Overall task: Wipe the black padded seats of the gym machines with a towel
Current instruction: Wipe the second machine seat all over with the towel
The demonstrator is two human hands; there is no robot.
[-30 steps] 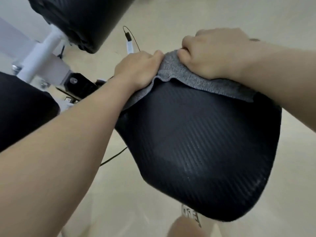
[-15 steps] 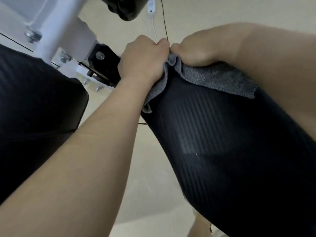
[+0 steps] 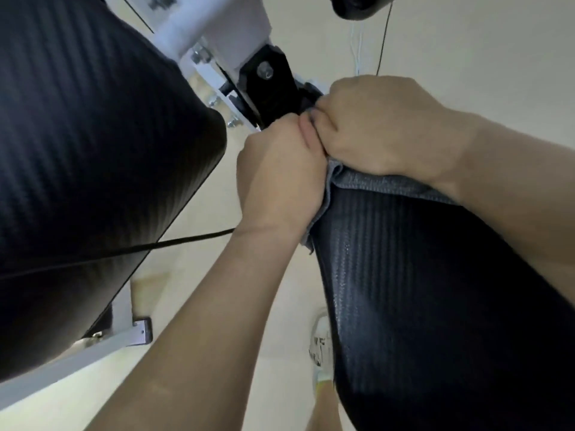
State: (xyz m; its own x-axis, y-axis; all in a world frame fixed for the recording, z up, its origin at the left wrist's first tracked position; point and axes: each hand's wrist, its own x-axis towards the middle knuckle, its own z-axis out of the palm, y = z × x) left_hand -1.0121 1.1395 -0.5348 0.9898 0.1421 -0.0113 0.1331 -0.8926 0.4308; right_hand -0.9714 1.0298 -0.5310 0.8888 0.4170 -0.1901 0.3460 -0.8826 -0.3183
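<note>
The grey towel (image 3: 376,181) is lying bunched over the far, narrow end of the black padded seat (image 3: 441,300), which is filling the frame from 3 to 5 o'clock. One towel edge is hanging down the seat's left side.

The left hand (image 3: 280,178) is curling into a fist and gripping the towel's left part. The right hand (image 3: 379,126) is curling over the towel's top and pressing it onto the seat. The two hands are touching each other at the knuckles, just past frame centre toward 1 o'clock.

The seat surface is showing a fine ribbed weave with a faint sheen.

Pads in view: three. The seat being wiped is one. A second pad (image 3: 93,150) is occupying 8 to 11 o'clock. A third pad (image 3: 357,7) is showing only its edge at 12 o'clock.

A white frame (image 3: 199,23) and a black bracket (image 3: 267,76) with bolts are sitting between the pads at 12 o'clock. One black cable (image 3: 174,242) is running across the second pad toward the left wrist.

The floor (image 3: 497,42) is pale beige and smooth. One light shoe (image 3: 320,346) is standing on it at 6 o'clock, beside the seat.
</note>
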